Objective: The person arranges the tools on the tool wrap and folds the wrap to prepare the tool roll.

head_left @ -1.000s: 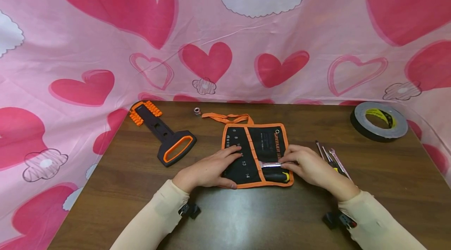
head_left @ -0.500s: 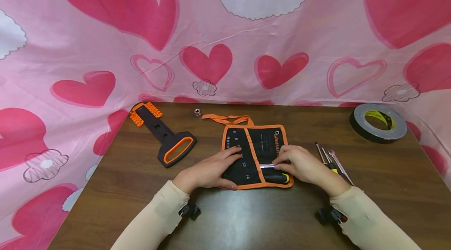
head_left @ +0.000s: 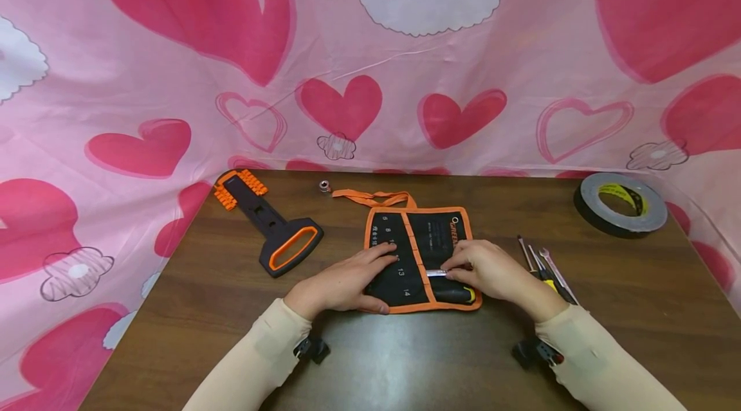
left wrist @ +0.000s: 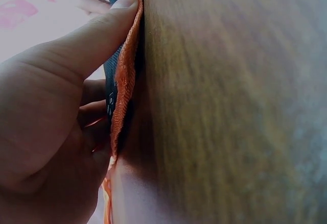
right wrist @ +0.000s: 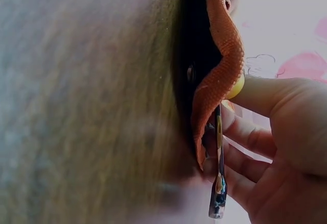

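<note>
"Where's the wrench (head_left: 435,273)?"

"On the tool roll (head_left: 431,244); I judge it partly pocketed. The right hand (head_left: 486,273) pinches it; the left hand (head_left: 347,279), spread, presses the numbered panel (head_left: 412,279)."

"Remaining?"

"Black-and-yellow handle (head_left: 453,292) appears stowed. I note a second wrench (head_left: 556,269) and slim tools (head_left: 525,251) loose at right."

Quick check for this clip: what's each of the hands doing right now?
Left hand: open, resting on the black-and-orange pouch.
Right hand: closed, pinching a silver tool.

Pink heart-print cloth (head_left: 399,60) behind — brown wood-grain table (head_left: 173,334) (pale glare (head_left: 393,350) near front).
</note>
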{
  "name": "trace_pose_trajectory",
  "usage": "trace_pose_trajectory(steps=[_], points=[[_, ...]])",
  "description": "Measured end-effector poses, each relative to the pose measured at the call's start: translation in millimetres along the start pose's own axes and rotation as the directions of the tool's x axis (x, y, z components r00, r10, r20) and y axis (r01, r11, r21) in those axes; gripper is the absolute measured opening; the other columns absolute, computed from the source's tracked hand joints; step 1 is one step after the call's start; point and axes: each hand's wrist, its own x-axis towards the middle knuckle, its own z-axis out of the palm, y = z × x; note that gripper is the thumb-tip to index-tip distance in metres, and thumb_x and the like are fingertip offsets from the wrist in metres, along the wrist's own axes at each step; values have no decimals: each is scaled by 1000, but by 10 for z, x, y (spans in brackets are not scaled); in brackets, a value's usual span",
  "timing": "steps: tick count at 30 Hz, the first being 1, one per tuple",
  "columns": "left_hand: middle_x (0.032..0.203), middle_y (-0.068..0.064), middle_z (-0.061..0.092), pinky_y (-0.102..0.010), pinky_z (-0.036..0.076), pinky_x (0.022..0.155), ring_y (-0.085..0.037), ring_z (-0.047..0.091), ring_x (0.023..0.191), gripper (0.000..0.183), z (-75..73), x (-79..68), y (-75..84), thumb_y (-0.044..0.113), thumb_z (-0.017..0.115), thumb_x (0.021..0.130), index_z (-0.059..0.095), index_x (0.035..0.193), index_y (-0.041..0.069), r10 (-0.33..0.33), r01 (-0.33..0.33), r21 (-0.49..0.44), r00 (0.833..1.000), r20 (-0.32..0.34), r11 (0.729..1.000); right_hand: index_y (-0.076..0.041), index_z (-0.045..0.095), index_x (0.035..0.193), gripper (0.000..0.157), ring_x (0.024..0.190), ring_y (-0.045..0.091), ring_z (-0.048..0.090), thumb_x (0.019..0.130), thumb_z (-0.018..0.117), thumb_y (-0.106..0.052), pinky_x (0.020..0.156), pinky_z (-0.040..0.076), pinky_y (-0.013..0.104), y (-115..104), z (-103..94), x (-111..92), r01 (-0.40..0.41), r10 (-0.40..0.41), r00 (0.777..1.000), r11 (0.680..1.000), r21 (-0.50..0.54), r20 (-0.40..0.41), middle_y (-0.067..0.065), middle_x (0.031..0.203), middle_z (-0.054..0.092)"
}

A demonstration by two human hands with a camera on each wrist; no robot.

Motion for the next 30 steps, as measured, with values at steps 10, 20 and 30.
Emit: trace_pose_trajectory(steps=[10,20,30], points=[[181,1,21,-49,34,132,-22,23,167,91,5,7,11,49,82,96,38,168,16,2,-2,-2,1000,6,1000,-19,86,115,17,90,11,57,100,79,-21,75,51,31,314,134,-94,102,-102,994,995,13,-34,-5,100,69],[181,1,21,-50,34,132,-23,23,167,92,6,5,5,48,82,96,38,168,15,6,-6,-6,1000,8,1000,-15,82,114,19,99,15,64,96,83,-21,85,58,41,32,-179,-245,-102,101,995,990,-92,-14,-4,108,70],[180,0,22,-51,34,132,-23,25,167,92,-3,5,-4,48,82,95,38,168,15,3,-3,-7,1000,10,1000,-12,81,118,27,100,19,67,93,86,-20,90,61,53,38,-286,-405,-239,242,970,958,-158,0,1,111,72]])
